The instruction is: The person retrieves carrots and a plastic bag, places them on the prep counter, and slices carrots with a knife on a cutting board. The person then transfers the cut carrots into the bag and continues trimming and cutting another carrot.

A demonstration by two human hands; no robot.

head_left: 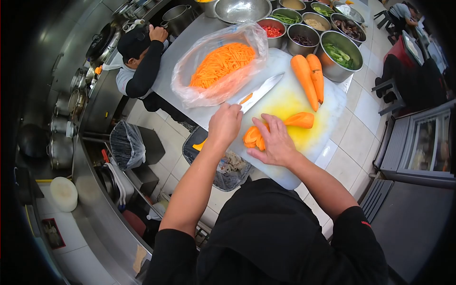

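My left hand [226, 124] is closed round the handle of a knife [262, 92], whose blade points up and right over the board's edge. A small orange piece [246, 99] clings to the blade. With thumb and fingers on either side, my right hand [275, 142] holds cut carrot pieces [250, 137] on the white cutting board [327, 128]. Beside its fingers lies a peeled carrot piece [300, 120]. Whole peeled carrots [305, 78] rest farther up the board. Left of the blade, a clear plastic bag [183, 78] holds shredded carrot [223, 64].
Metal bowls [339, 71] of cut vegetables line the table's far side, near a colander [243, 10]. A lined bin [228, 178] stands below the table's near edge. Another person [142, 71] is at the left; a further person [403, 16] is at the far right.
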